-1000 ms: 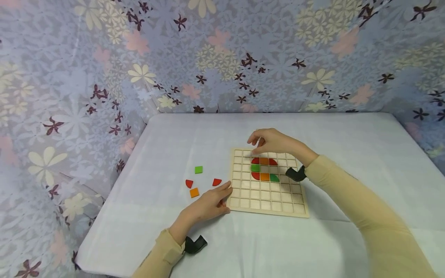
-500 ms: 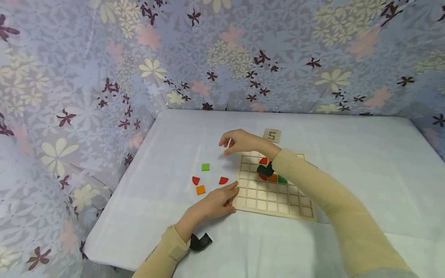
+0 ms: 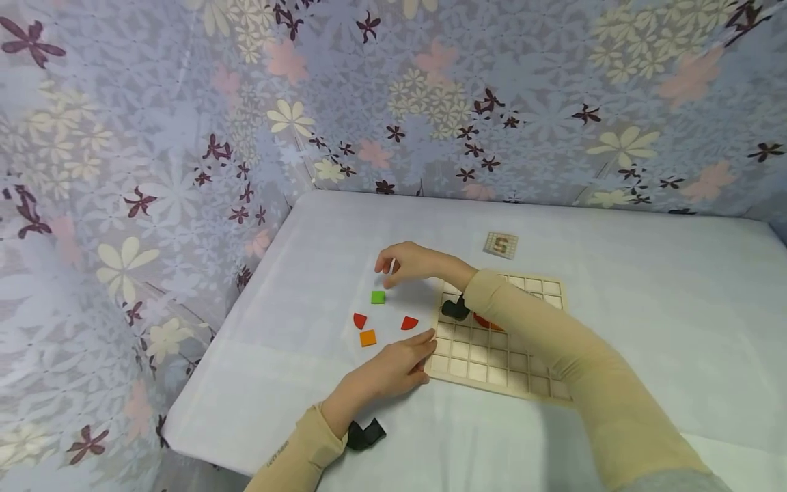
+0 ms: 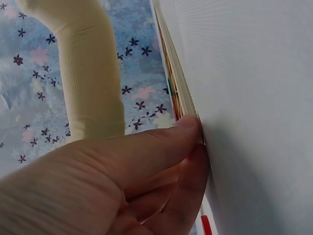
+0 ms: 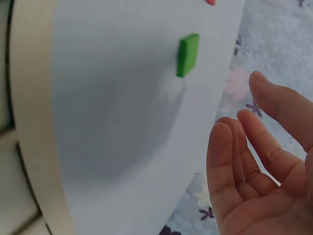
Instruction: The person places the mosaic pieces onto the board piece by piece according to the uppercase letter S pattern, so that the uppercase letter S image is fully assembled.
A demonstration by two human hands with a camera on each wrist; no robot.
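Note:
My left hand (image 3: 396, 369) rests at the left edge of a wooden grid board (image 3: 470, 370), its thumb and fingertips touching the board's side. In the left wrist view, the thumb (image 4: 161, 147) lies against that thin edge. My right hand (image 3: 413, 264) hovers just behind and above a green square tile (image 3: 378, 297), apart from it. Its thumb and fingers stand spread, with nothing between them, as the right wrist view shows: the hand (image 5: 266, 166) is beside the green tile (image 5: 188, 55). The right forearm hides most of the coloured pieces on the board; a red piece (image 3: 482, 321) shows.
Two red quarter-round tiles, one left (image 3: 359, 320) and one right (image 3: 409, 322), lie on the white-covered table (image 3: 295, 294) near an orange square tile (image 3: 367, 337). Behind the board is a small pattern card (image 3: 501, 244). Floral cloth (image 3: 369, 102) hangs behind the table.
My right hand has moved left from over the board to the green tile, uncovering the pattern card. The left hand has stayed at the board's edge. The head view has shifted.

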